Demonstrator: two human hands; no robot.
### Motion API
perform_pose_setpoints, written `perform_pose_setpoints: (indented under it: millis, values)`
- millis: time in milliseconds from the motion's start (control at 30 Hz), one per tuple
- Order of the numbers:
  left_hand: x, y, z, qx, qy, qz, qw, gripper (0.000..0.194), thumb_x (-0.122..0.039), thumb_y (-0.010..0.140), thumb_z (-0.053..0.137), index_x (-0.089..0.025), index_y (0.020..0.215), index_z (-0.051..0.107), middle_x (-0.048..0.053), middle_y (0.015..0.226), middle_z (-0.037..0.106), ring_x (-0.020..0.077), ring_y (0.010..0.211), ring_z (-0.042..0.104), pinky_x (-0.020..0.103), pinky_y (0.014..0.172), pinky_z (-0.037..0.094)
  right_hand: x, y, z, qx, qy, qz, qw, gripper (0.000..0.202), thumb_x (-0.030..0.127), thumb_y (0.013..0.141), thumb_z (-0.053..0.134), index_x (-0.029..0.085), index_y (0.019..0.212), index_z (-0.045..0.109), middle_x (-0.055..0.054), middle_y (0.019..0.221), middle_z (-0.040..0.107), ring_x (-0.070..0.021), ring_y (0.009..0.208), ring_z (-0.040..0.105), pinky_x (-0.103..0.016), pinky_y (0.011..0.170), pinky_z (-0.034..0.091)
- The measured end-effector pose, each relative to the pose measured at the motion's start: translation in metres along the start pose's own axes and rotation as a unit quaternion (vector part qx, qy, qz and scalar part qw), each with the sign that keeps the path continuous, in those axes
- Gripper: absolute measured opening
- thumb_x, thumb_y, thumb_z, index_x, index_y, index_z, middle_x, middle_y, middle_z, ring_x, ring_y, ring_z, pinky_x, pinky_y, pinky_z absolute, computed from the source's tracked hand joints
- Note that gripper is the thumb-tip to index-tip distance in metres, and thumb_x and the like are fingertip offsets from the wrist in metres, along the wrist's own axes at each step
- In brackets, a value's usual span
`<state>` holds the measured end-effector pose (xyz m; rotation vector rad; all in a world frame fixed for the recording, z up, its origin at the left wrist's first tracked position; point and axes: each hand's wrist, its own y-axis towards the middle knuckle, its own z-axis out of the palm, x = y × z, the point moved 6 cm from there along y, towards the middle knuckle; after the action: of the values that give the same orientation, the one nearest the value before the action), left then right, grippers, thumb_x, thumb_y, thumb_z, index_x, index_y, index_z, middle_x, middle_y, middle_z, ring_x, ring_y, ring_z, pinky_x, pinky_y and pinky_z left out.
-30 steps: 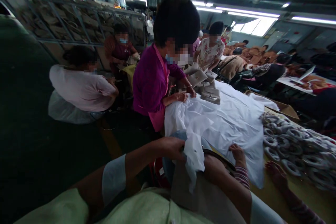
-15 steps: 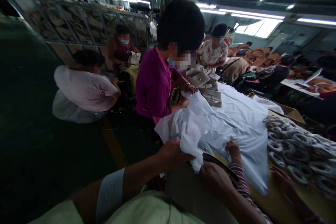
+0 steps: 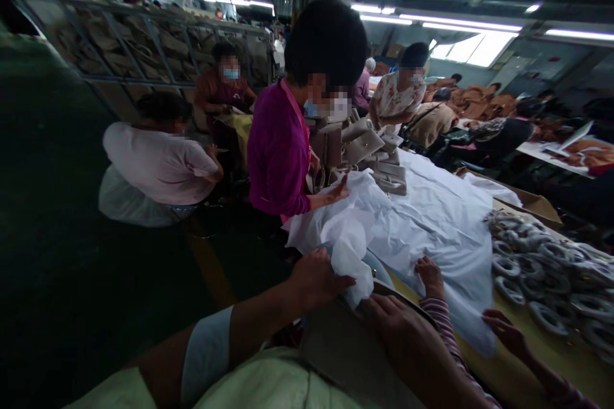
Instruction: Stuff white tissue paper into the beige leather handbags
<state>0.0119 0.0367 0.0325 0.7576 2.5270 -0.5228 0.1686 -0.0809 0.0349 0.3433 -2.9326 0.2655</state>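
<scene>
My left hand (image 3: pixel 314 278) pinches the white bag (image 3: pixel 352 249) while my right hand (image 3: pixel 398 332) presses the tan handbag (image 3: pixel 336 351) just below it, bag not yet over it.

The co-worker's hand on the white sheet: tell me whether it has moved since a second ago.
Yes. The co-worker's hand has lifted off the white sheet's edge and hovers open, nearer the stacked grey pieces.

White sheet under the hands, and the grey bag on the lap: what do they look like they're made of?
White sheet: thin non-woven fabric or plastic film, matte; it crumples into soft folds where the left hand bunches it. Grey bag: smooth leather or imitation, with a low sheen, under the right hand.
</scene>
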Motion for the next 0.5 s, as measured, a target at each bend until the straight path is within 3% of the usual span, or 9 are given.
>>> perform_pose_setpoints:
  millis: [67,133,233,300,367,433,500]
  values:
    - [0.001,-0.001,-0.006,-0.011,-0.004,-0.010,1.000,0.058,-0.063,0.096,0.069,-0.010,0.119,0.068,0.019,0.123,0.068,0.0346,0.119,0.066,0.045,0.107,0.054,-0.025,-0.017,-0.014,-0.089,0.016,0.012,0.996,0.033,0.020,0.099,0.052,0.024,0.119,0.078,-0.011,0.126,0.077,-0.0283,0.116,0.072,-0.045,0.101,0.060]
    - [-0.002,-0.003,-0.013,-0.026,-0.034,0.018,0.999,0.061,-0.055,0.091,0.079,-0.009,0.129,0.065,0.020,0.135,0.064,0.0357,0.130,0.061,0.044,0.115,0.050,-0.063,-0.031,-0.016,-0.151,0.061,0.074,0.984,0.034,0.040,0.094,0.065,0.025,0.122,0.078,-0.012,0.132,0.075,-0.0318,0.120,0.071,-0.049,0.102,0.060]
    - [-0.014,-0.007,-0.013,0.000,-0.134,0.101,0.986,0.092,-0.046,0.078,0.093,-0.013,0.153,0.049,0.018,0.155,0.054,0.0347,0.145,0.050,0.043,0.124,0.043,-0.107,-0.039,0.005,-0.111,0.201,0.156,0.961,0.047,0.049,0.086,0.071,0.025,0.126,0.077,-0.011,0.130,0.077,-0.0314,0.117,0.074,-0.044,0.099,0.060]
    - [-0.023,-0.010,-0.007,0.020,-0.177,0.133,0.975,0.104,-0.042,0.077,0.094,-0.014,0.161,0.038,0.018,0.164,0.046,0.0334,0.152,0.044,0.044,0.129,0.038,-0.114,-0.037,0.016,-0.079,0.268,0.177,0.944,0.046,0.051,0.088,0.068,0.024,0.124,0.079,-0.009,0.125,0.080,-0.0305,0.115,0.075,-0.040,0.098,0.060]
    - [-0.033,-0.010,0.001,0.013,-0.165,0.136,0.977,0.100,-0.034,0.083,0.088,-0.012,0.163,0.032,0.019,0.166,0.042,0.0317,0.154,0.041,0.045,0.131,0.035,-0.107,-0.030,0.016,-0.073,0.279,0.189,0.939,0.046,0.052,0.090,0.063,0.023,0.122,0.080,-0.009,0.121,0.081,-0.0309,0.112,0.076,-0.040,0.096,0.060]
    - [-0.047,-0.008,0.009,-0.011,-0.106,0.146,0.984,0.092,-0.025,0.088,0.080,-0.009,0.164,0.031,0.019,0.161,0.048,0.0311,0.149,0.047,0.045,0.131,0.034,-0.095,-0.021,0.008,-0.075,0.250,0.187,0.947,0.042,0.051,0.089,0.062,0.024,0.114,0.082,-0.008,0.107,0.084,-0.0310,0.099,0.078,-0.040,0.088,0.060]
    - [-0.066,-0.007,0.015,-0.038,-0.018,0.184,0.982,0.079,-0.021,0.093,0.071,-0.010,0.162,0.036,0.017,0.149,0.059,0.0312,0.139,0.055,0.047,0.128,0.037,-0.088,-0.013,-0.006,-0.100,0.210,0.169,0.958,0.027,0.046,0.084,0.070,0.025,0.092,0.084,-0.007,0.086,0.082,-0.0290,0.082,0.077,-0.037,0.077,0.059]
